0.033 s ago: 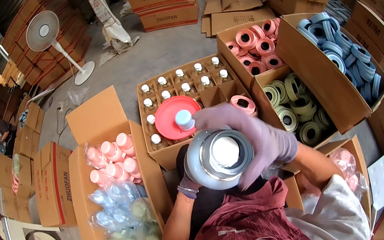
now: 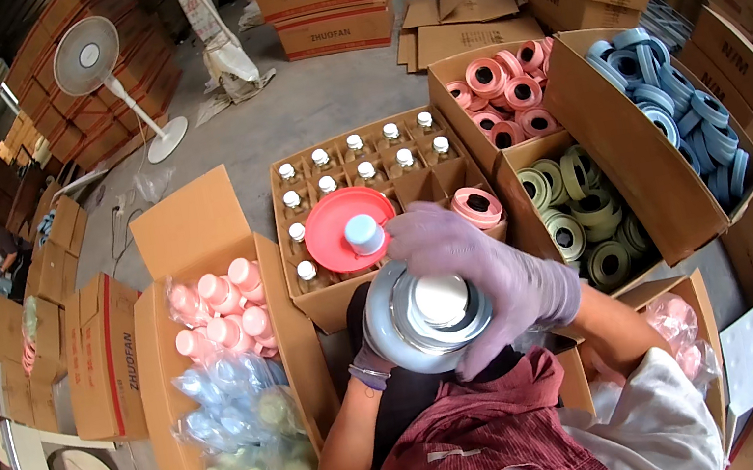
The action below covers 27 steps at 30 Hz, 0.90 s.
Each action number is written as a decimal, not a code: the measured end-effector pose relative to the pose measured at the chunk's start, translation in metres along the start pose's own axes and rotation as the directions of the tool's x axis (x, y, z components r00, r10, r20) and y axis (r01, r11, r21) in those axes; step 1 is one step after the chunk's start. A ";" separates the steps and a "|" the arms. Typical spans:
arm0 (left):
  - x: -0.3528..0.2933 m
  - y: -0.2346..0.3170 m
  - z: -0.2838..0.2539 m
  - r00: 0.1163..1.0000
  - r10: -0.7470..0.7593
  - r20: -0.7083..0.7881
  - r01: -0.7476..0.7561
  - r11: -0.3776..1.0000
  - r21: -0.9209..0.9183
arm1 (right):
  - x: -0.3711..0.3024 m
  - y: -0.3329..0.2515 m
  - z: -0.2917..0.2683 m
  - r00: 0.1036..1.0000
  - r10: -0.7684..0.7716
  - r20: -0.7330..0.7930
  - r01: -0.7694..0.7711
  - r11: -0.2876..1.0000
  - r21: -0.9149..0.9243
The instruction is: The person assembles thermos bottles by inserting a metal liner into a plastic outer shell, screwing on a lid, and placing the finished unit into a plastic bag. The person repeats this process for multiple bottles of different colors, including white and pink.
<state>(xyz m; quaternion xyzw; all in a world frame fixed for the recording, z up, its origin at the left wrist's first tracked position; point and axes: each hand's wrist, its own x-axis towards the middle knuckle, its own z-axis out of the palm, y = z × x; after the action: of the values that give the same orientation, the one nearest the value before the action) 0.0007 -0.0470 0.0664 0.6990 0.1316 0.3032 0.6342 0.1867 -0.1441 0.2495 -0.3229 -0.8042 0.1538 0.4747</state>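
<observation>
A light-blue thermos flask (image 2: 393, 347) stands upright in front of me, its top toward me. A white cap (image 2: 442, 299) sits in the middle of its mouth, inside shiny silver rings. My left hand (image 2: 370, 357), gloved and mostly hidden behind the flask, holds its left side. Over the right side of the top curves my gloved right hand (image 2: 482, 267), thumb near and fingers far, gripping the rim. Just beyond the fingers, a pale-blue cup (image 2: 363, 234) rests on a red round lid-like dish (image 2: 322, 234).
Beneath the dish, a divided carton (image 2: 300, 297) holds several white-capped glass bottles and a pink ring (image 2: 477, 207). Cartons of pink (image 2: 522, 92), green (image 2: 608, 263) and blue rings (image 2: 708, 105) stand right. Left, a carton (image 2: 156, 371) holds pink, blue and green cups. A fan (image 2: 86, 56) stands far left.
The blue-grey ring that stood around the white cap no longer shows; silver rings are visible there. My right hand has shifted slightly left and over the flask's top.
</observation>
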 end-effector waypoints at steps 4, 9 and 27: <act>-0.001 0.010 0.004 0.996 -0.020 -0.088 0.013 0.997 -0.072 | -0.016 -0.006 0.020 0.976 0.119 -0.184 -0.140 0.984 -0.107; 0.000 0.007 0.000 0.990 0.054 -0.129 -0.036 0.990 0.139 | -0.019 -0.008 0.022 0.968 0.158 -0.197 -0.180 0.979 -0.100; 0.018 0.066 0.011 0.967 0.140 -0.212 -0.129 0.989 0.067 | 0.020 -0.013 0.005 0.941 0.302 -0.152 -0.335 0.889 -0.312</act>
<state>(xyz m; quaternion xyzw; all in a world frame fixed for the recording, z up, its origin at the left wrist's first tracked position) 0.0074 -0.0561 0.1348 0.6858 0.1599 0.4161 0.5753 0.1703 -0.1402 0.2675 -0.5333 -0.7301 0.0751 0.4206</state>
